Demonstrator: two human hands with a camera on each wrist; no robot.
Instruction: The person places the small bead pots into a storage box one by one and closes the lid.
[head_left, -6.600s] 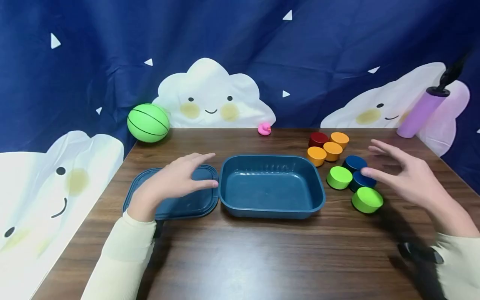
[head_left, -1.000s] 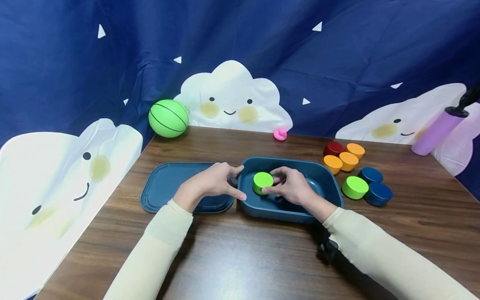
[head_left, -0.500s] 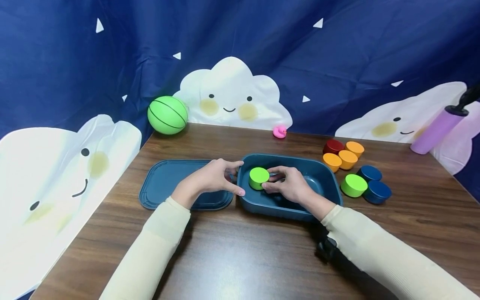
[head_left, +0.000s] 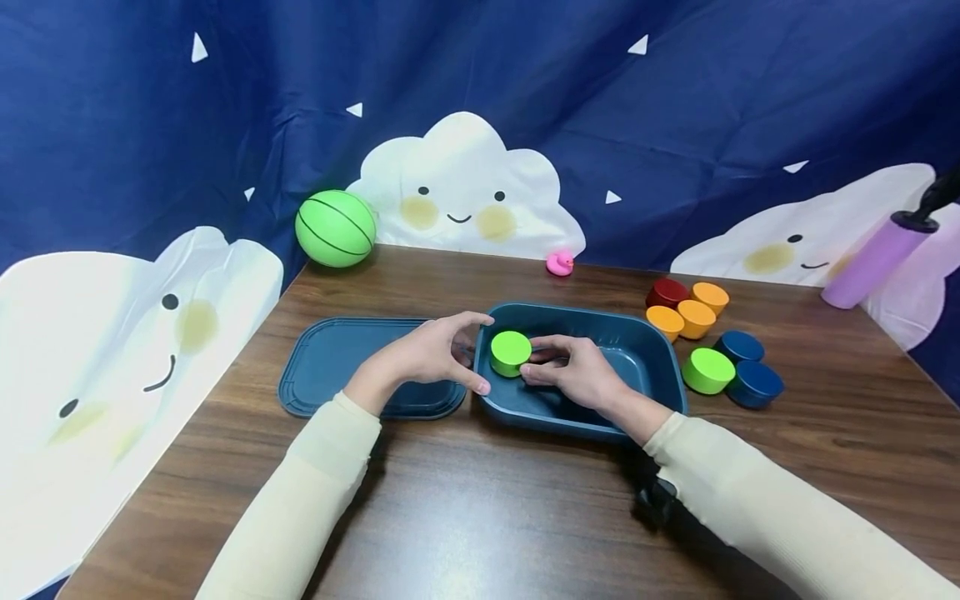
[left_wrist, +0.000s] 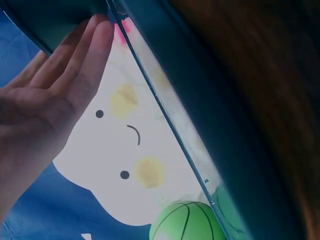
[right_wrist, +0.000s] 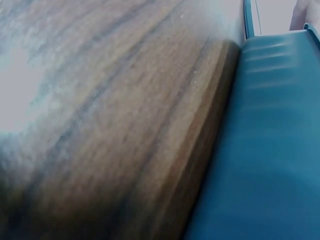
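Bright green, the green cylinder is sitting inside the blue box, toward its left end. The right hand is reaching in over the near wall, and its fingers and thumb are pinching the green cylinder at its right side; whether the base is bearing on the box floor cannot be told. The left hand is standing at the box's left end, thumb and fingers spread wide and holding nothing (the left wrist view is showing them nearly straight). Contact with the rim is not being shown clearly.

The blue lid is lying flat on the bench, left of the box and partly under the left hand. To the right of the box, a second green cylinder is standing beside two dark blue cylinders. Behind these, three orange cylinders and a red one are grouping closely. At the back, a green ball, a pink duck and a purple pump are standing well apart before a printed blue curtain.
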